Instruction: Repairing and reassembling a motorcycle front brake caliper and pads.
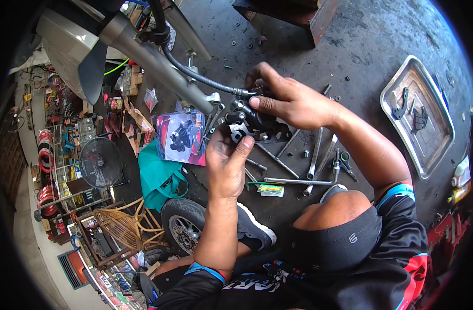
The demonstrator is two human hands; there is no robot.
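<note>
Just below the lower end of a grey fork tube (159,67), I hold a black brake caliper (254,120) with a silver bracket at its near side. My left hand (226,165) is closed around the caliper's lower left part, the thumb pressed on its edge. A black brake hose (195,75) runs down along the fork to the top of the caliper. There my right hand (301,103) is closed in a pinch, thumb and curled forefinger at the hose's end fitting. The right fingertips are partly hidden behind the caliper.
Several wrenches (319,150), a long-handled socket wrench (298,181) and scissors (346,163) lie on the dark floor. A metal tray (425,150) holds small black parts. Left are a plastic package (182,137), teal bag (159,178), wheel (182,225) and fan (101,163).
</note>
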